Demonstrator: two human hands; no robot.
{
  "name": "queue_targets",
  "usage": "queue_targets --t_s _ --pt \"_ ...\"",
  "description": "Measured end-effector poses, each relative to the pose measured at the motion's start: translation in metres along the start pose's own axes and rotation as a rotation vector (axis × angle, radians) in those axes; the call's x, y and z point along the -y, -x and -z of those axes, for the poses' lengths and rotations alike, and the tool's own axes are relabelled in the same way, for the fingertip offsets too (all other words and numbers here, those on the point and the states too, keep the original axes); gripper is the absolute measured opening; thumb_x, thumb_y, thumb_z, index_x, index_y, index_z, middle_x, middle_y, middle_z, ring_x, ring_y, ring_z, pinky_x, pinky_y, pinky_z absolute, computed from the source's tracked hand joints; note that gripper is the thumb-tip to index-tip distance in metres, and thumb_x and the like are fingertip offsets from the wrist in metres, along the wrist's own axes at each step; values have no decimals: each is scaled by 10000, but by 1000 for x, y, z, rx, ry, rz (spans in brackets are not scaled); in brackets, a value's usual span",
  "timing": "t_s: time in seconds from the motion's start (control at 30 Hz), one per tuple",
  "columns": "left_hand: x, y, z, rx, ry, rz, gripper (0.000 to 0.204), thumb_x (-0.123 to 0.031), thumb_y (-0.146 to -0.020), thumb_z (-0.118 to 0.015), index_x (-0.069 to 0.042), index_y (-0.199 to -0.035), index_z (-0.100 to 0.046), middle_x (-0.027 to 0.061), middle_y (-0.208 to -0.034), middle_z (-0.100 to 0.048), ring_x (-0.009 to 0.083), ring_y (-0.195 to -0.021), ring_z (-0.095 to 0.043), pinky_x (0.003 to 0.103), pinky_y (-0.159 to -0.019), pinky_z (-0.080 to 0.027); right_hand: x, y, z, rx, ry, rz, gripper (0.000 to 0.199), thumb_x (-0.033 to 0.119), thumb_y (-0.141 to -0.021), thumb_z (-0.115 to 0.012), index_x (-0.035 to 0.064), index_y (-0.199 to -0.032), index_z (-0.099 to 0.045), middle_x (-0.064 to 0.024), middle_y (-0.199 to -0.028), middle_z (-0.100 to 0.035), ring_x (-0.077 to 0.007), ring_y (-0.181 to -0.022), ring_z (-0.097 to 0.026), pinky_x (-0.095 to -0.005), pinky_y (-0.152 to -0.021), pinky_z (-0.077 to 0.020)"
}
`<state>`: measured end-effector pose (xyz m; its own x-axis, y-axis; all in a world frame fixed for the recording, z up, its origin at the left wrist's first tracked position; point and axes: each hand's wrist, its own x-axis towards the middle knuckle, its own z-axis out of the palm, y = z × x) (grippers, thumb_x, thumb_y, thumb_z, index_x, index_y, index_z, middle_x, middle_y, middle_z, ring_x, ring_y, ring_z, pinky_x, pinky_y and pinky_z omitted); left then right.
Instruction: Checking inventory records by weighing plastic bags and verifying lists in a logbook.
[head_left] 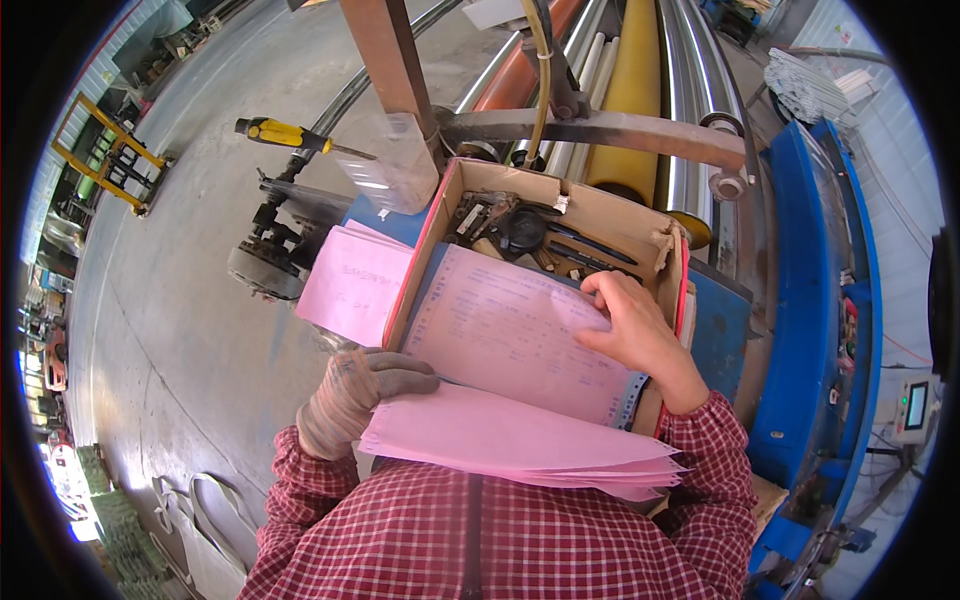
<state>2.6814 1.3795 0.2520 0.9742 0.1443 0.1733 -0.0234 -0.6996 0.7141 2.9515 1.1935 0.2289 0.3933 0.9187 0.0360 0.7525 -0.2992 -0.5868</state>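
Note:
A pad of pink paper forms lies across an open cardboard box in front of me. Its printed pink sheet (510,325) is face up, with punched holes along both sides. Several pink sheets (520,435) are folded back toward my chest. My left hand (360,392), in a grey knitted glove, is closed on the left end of the folded-back sheets. My bare right hand (635,330) rests at the printed sheet's upper right edge, thumb and index finger apart and touching the paper. Pens and small tools lie in the cardboard box (590,200) behind the sheet.
Left of the box lies another pink paper (355,285) with handwriting. A yellow-and-black screwdriver (285,135) stands near a clear plastic holder (395,165). Beyond are a brown metal frame (600,135) and long rollers (630,90). A blue machine frame (810,330) stands at right.

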Motion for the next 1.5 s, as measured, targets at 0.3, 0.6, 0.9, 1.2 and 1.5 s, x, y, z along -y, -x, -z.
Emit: queue_targets --t_s 0.3,0.6,0.9,1.2,1.5 --pt "1 0 1 -2 -4 -3 252 -206 -680 -695 -120 -914 -660 67 -901 -646 241 -798 -630 331 -696 -499 -3 -1 -1 26 39 -13 337 155 -648 -682 35 -921 -525 -95 -819 -508 -253 -803 -517 -340 -684 -422" --pt "3 1 -2 -5 -21 9 248 -228 -673 -695 -140 -903 -662 50 -894 -649 231 -793 -630 325 -692 -494 -6 1 -3 31 115 -52 317 179 -685 -663 29 -921 -514 -128 -920 -510 -281 -918 -491 -367 -791 -382" --pt "2 0 -1 -4 -10 9 255 -221 -668 -694 -135 -906 -664 61 -895 -648 238 -799 -630 330 -699 -494 -4 -1 0 89 52 -156 376 200 -673 -691 26 -949 -503 -121 -893 -508 -265 -883 -520 -345 -765 -421" --pt "1 0 0 4 1 9 245 -204 -676 -690 -125 -906 -661 65 -897 -646 239 -802 -628 335 -705 -495 -3 -2 0 108 205 -166 483 281 -610 -710 30 -966 -503 -128 -989 -448 -272 -999 -450 -365 -851 -376" --pt "-3 -1 2 25 -21 30 205 -129 -704 -639 -117 -907 -663 60 -908 -643 235 -818 -623 327 -722 -495 -5 -5 -1 164 149 -192 441 277 -615 -707 34 -912 -490 -122 -946 -446 -272 -948 -458 -348 -827 -379"
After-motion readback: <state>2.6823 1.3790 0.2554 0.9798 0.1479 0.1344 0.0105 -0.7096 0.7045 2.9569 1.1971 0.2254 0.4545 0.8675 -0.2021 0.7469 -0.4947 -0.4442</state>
